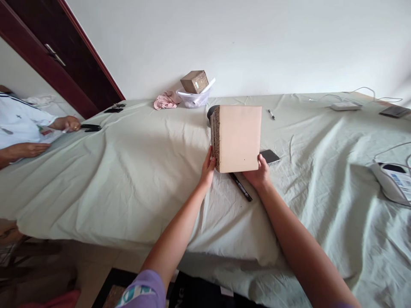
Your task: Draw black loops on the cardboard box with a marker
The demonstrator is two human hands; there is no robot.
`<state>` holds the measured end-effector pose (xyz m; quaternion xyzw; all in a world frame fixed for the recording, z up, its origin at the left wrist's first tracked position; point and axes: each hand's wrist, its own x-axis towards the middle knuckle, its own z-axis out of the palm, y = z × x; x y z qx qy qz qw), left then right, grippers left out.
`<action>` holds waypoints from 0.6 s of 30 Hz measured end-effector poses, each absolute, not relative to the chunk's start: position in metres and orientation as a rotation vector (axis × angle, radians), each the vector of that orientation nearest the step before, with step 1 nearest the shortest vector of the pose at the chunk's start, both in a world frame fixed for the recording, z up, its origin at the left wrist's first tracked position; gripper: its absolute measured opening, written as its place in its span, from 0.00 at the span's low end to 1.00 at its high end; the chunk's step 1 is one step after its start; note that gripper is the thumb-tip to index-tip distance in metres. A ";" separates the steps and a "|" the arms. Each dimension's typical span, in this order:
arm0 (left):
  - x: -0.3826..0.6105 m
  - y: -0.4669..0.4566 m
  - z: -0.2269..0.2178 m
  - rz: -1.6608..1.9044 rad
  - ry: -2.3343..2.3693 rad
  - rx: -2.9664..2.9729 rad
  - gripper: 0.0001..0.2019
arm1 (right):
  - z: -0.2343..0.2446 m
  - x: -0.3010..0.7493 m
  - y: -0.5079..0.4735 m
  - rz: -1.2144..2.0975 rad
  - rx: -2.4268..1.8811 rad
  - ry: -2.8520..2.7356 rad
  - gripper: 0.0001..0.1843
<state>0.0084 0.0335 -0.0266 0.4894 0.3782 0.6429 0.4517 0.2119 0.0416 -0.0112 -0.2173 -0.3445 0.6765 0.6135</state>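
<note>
1. The left hand (208, 169) and right hand (258, 173) are grasping a thick peach-covered book (237, 139) from both sides, near its lower corners – an even, balanced grip – holding it above the pale green sheet (128, 184).
2. A black marker (240, 187) is lying just beneath, between the hands.

- fingers of left hand (208, 169) and right hand (258, 173) hidden behind pale-faced block (236, 139)
- dark round object (212, 112) mostly behind block, kind unclear
- phone (270, 156) partly covered at its near end
- co-worker (22, 128) cut off by left edge
- white device (391, 183) cut off at right edge
- label (396, 182) text too small
- small black items (114, 108), far left, too small to tell
</note>
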 end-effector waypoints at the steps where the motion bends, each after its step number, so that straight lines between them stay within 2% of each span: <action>1: 0.008 0.035 -0.028 1.581 0.935 1.195 0.39 | -0.011 0.212 0.041 1.554 -0.508 -0.807 0.23; 9: 0.005 0.039 -0.031 1.635 0.946 1.204 0.32 | -0.011 0.210 0.042 1.541 -0.475 -0.895 0.25; 15: 0.001 0.036 -0.027 1.651 0.952 1.134 0.29 | -0.017 0.210 0.046 1.508 -0.499 -0.920 0.18; 18: 0.000 0.036 -0.026 1.641 0.932 1.090 0.31 | -0.020 0.208 0.051 1.496 -0.543 -0.911 0.17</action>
